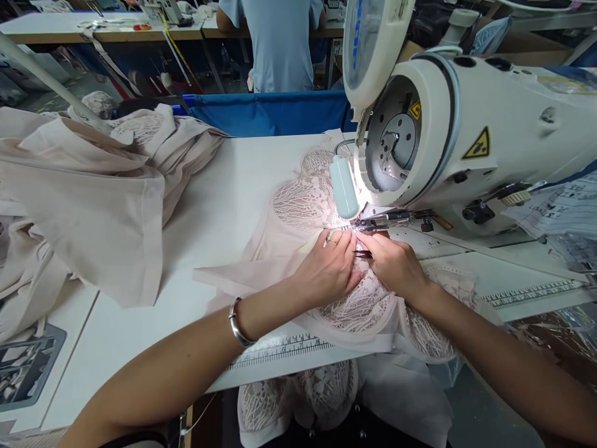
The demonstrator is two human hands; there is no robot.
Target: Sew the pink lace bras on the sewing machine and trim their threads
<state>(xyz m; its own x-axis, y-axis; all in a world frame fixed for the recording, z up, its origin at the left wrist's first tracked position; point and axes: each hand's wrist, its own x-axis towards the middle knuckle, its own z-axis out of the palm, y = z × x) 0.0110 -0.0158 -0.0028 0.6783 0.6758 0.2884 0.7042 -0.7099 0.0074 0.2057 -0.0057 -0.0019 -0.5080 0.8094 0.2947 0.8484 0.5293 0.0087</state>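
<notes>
A pale pink lace bra (357, 308) with sheer fabric panels lies across the sewing machine's bed, partly under the presser foot (357, 224). My left hand (329, 264) presses its bunched fingertips onto the lace just left of the foot; a ring and a silver bangle show on that arm. Close beside it, my right hand (396, 261) pinches the lace at the front of the foot. Dark pointed blades, like thread snips (362, 254), stick out from under the right hand's fingers; their handles are hidden. Lit by a small lamp (344, 186), the stitching spot is mostly covered by fingertips.
The white sewing machine head (504, 124) fills the right side. Sheer beige fabric pieces (116, 218) are heaped on the left. A printed ruler (284, 351) runs along the table's front edge. More lace cups (298, 398) lie on the lap. A person in blue (282, 43) sits beyond.
</notes>
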